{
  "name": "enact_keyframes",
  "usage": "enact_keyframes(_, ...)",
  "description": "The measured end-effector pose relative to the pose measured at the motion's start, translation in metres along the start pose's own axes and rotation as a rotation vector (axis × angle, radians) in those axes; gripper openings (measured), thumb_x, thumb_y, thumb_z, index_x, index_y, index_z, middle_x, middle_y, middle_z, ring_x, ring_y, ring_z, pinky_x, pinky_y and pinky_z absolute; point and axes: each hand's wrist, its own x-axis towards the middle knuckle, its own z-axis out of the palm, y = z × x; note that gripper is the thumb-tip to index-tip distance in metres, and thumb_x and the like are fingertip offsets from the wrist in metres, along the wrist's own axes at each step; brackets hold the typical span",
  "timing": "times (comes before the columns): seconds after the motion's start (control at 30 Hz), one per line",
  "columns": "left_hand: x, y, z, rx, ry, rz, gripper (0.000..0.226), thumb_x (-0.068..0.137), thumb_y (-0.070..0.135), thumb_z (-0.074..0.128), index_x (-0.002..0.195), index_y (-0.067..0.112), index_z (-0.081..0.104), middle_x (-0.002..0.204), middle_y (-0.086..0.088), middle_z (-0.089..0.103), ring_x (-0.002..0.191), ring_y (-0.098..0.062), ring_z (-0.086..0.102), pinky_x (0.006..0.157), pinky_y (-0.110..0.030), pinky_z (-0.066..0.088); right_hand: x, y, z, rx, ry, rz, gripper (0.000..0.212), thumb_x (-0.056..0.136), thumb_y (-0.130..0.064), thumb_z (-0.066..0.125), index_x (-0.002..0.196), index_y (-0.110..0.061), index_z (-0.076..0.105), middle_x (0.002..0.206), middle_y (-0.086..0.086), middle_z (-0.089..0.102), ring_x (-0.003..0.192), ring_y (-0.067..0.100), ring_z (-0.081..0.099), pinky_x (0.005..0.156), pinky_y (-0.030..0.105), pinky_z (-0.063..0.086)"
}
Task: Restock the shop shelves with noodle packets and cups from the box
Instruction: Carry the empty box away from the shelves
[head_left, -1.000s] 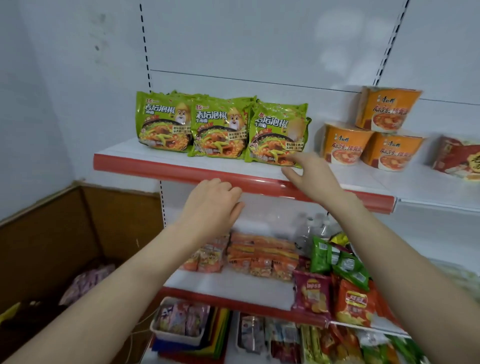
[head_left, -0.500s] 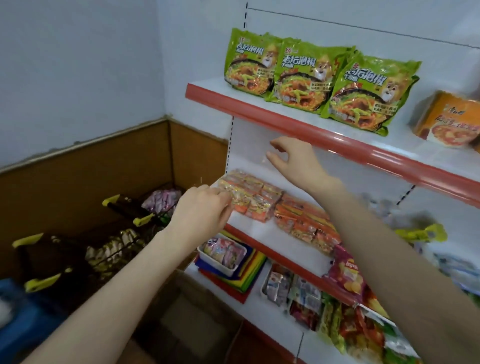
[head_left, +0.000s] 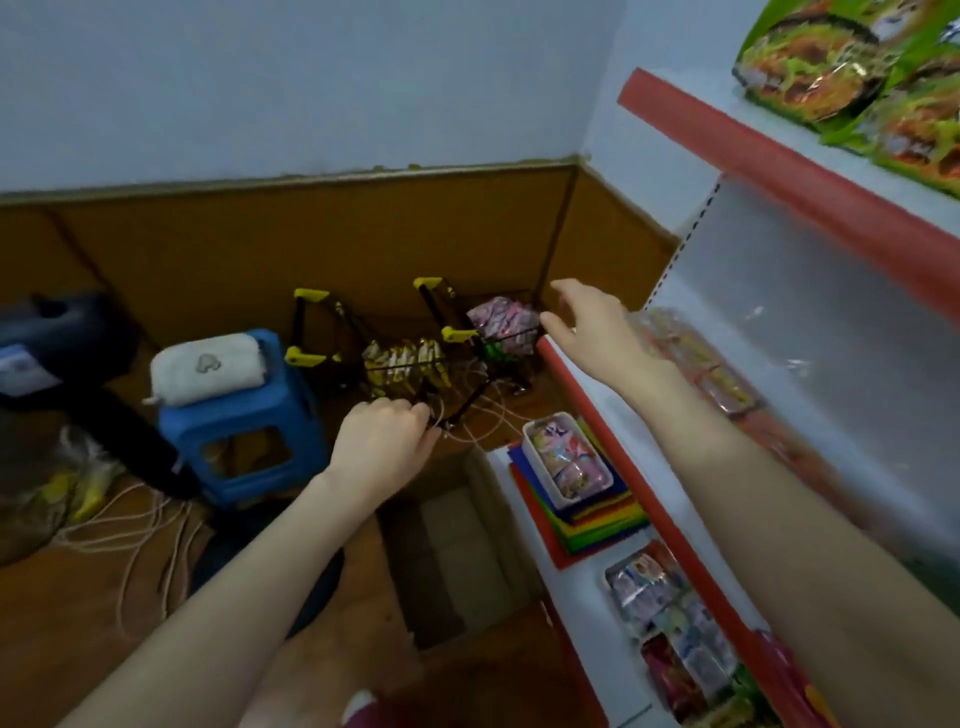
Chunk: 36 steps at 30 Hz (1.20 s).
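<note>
Shelves fill frame right. Open cardboard box on floor, lower centre, beside them. Green noodle packets on the top one, upper right. Right hand spread, empty, mid-frame. Left hand loosely curled, empty, above box.

My left hand hangs loosely curled above the cardboard box on the floor. My right hand, fingers spread, hovers over the middle shelf's left corner. Green noodle packets sit on the top shelf.
</note>
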Motion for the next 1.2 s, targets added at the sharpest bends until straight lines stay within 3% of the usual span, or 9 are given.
enact_keyframes(0.17,-0.021,-0.022,0.051,0.082,-0.228,-0.111,0.035,0.098,0.039,0.035,0.101,0.012,0.057,0.097,-0.004,0.064,0.093,-0.022,0.061,0.07,-0.03,0.042,0.009,0.004,0.058,-0.016,-0.136,0.007,0.04,0.096,-0.029,0.047,0.129,-0.007,0.045,0.123,0.017,0.057,0.112,0.034,0.054,0.088,0.044,0.048)
enact_keyframes(0.43,-0.047,-0.041,0.167,0.09,-0.519,-0.213,0.039,0.098,0.042,0.034,0.101,0.01,0.055,0.095,-0.006,0.065,0.086,-0.023,0.063,0.058,-0.029,0.035,0.004,0.05,0.183,-0.01,-0.297,0.115,0.042,0.096,-0.026,0.047,0.133,-0.006,0.044,0.128,0.018,0.055,0.115,0.034,0.054,0.088,0.039,0.046)
enact_keyframes(0.53,-0.057,-0.041,0.225,0.062,-0.593,-0.263,0.041,0.097,0.043,0.034,0.102,0.009,0.057,0.098,-0.007,0.066,0.087,-0.025,0.064,0.059,-0.029,0.036,-0.006,0.084,0.246,0.022,-0.335,0.16,0.036,0.094,-0.024,0.048,0.121,-0.001,0.05,0.113,0.023,0.059,0.106,0.038,0.056,0.082,0.041,0.046)
enact_keyframes(0.6,-0.065,-0.042,0.272,0.063,-0.622,-0.3,0.044,0.097,0.045,0.034,0.1,0.008,0.059,0.094,-0.008,0.066,0.084,-0.025,0.064,0.055,-0.028,0.035,-0.015,0.109,0.293,0.02,-0.347,0.179,0.032,0.094,-0.023,0.047,0.115,0.001,0.051,0.107,0.025,0.059,0.101,0.04,0.055,0.075,0.04,0.043)
enact_keyframes(0.8,-0.088,-0.047,0.425,0.041,-0.673,-0.426,0.051,0.095,0.052,0.033,0.102,0.006,0.054,0.089,-0.01,0.064,0.081,-0.028,0.064,0.055,-0.03,0.036,-0.038,0.176,0.442,-0.011,-0.412,0.266,0.042,0.097,-0.024,0.046,0.132,-0.002,0.041,0.124,0.023,0.053,0.114,0.038,0.051,0.09,0.042,0.043)
enact_keyframes(0.93,-0.1,-0.05,0.51,-0.035,-0.743,-0.544,0.05,0.093,0.054,0.037,0.087,0.006,0.051,0.065,-0.002,0.046,0.06,-0.019,0.049,0.048,-0.027,0.033,-0.048,0.213,0.53,-0.025,-0.456,0.328,0.045,0.096,-0.025,0.047,0.132,0.001,0.04,0.125,0.025,0.052,0.116,0.039,0.05,0.089,0.042,0.042)
enact_keyframes(1.0,-0.103,-0.052,0.543,-0.073,-0.77,-0.618,0.054,0.09,0.058,0.04,0.084,0.005,0.05,0.064,-0.004,0.047,0.056,-0.018,0.047,0.046,-0.027,0.033,-0.051,0.227,0.562,-0.012,-0.452,0.38,0.047,0.096,-0.026,0.048,0.133,0.001,0.038,0.127,0.025,0.051,0.116,0.039,0.05,0.089,0.04,0.042)
enact_keyframes(1.13,-0.11,-0.052,0.586,-0.13,-0.743,-0.747,0.067,0.085,0.061,0.046,0.109,-0.001,0.044,0.08,-0.011,0.053,0.08,-0.031,0.061,0.058,-0.031,0.04,-0.054,0.248,0.611,0.01,-0.438,0.496,0.051,0.095,-0.029,0.05,0.133,0.001,0.035,0.13,0.024,0.05,0.117,0.037,0.05,0.091,0.039,0.042)
enact_keyframes(1.2,-0.116,-0.052,0.598,-0.18,-0.687,-0.791,0.06,0.087,0.052,0.053,0.11,-0.001,0.04,0.092,-0.018,0.059,0.093,-0.037,0.061,0.063,-0.035,0.038,-0.056,0.254,0.628,0.026,-0.466,0.533,0.052,0.095,-0.029,0.049,0.137,-0.004,0.032,0.132,0.021,0.05,0.119,0.037,0.05,0.095,0.042,0.042)
